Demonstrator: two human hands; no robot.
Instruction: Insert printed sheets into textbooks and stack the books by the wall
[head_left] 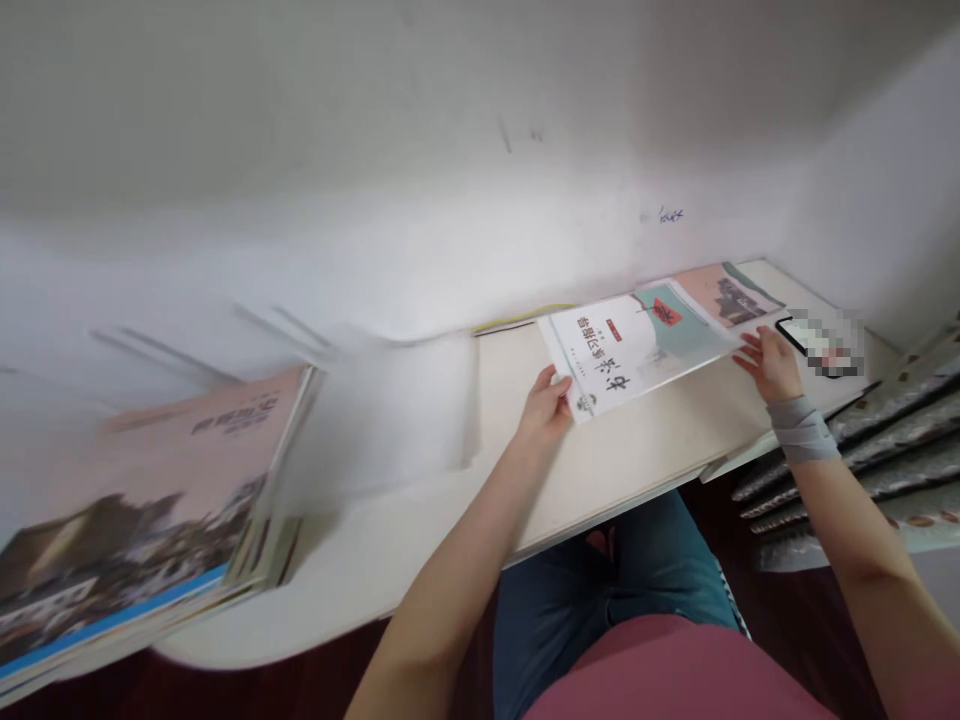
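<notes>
A calligraphy workbook [592, 360] with a white and teal cover is held tilted just above the tabletop. My left hand [546, 402] pinches its near left corner, thumb on top. At the other end my right hand [772, 365], with a grey wrap round the wrist, has its fingers at the right corner, where a glossy see-through layer seems to lie over the cover. Whether that layer is a separate sleeve I cannot tell. Partly behind the workbook lies a pink book [731, 295] with a picture of buildings.
A phone [817, 345] lies right of my right hand. On the left stands a blurred stack of books [172, 490], with a blurred white sheet [390, 410] beside it. The white table [630, 460] meets a wall behind. Silvery rolls or packages [885, 440] sit off its right edge.
</notes>
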